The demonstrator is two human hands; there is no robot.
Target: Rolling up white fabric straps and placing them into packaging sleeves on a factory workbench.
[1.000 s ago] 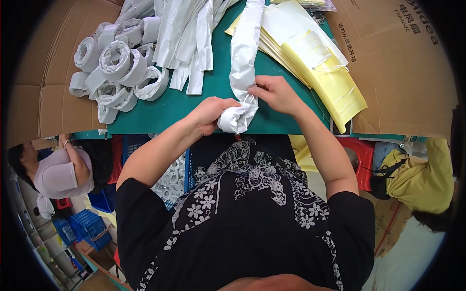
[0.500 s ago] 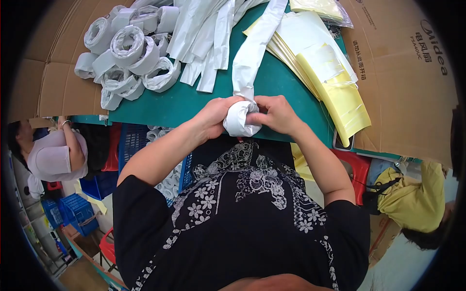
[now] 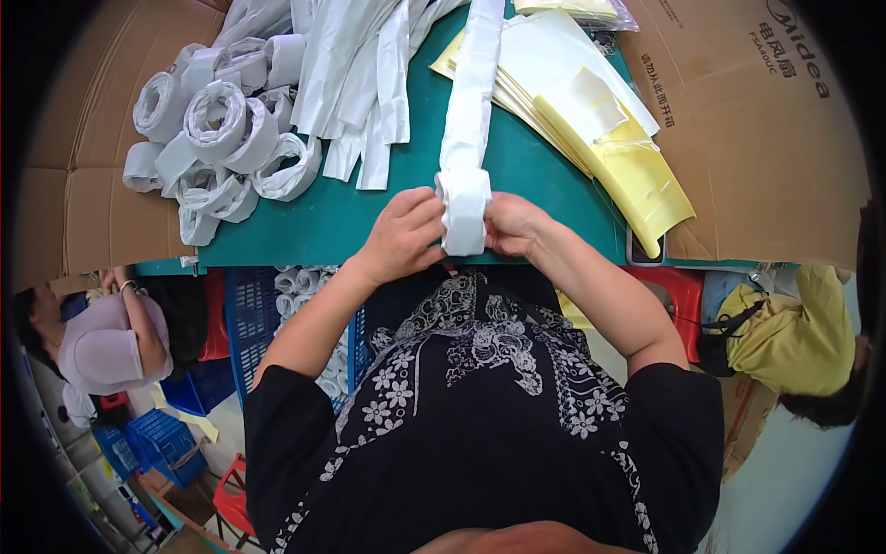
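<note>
We see a white strip roll (image 3: 464,214) at the near edge of the green mat (image 3: 314,222), its loose tail running up toward 12 o'clock. Our left hand (image 3: 403,233) grips the roll from 9 o'clock with fingers curled closed on it, and our right hand (image 3: 513,224) pinches it from 3 o'clock. Finished white rolls (image 3: 214,129) lie in a heap at 10 o'clock, flat white strips (image 3: 360,74) at 11 o'clock, yellow sheets (image 3: 628,166) at 2 o'clock.
</note>
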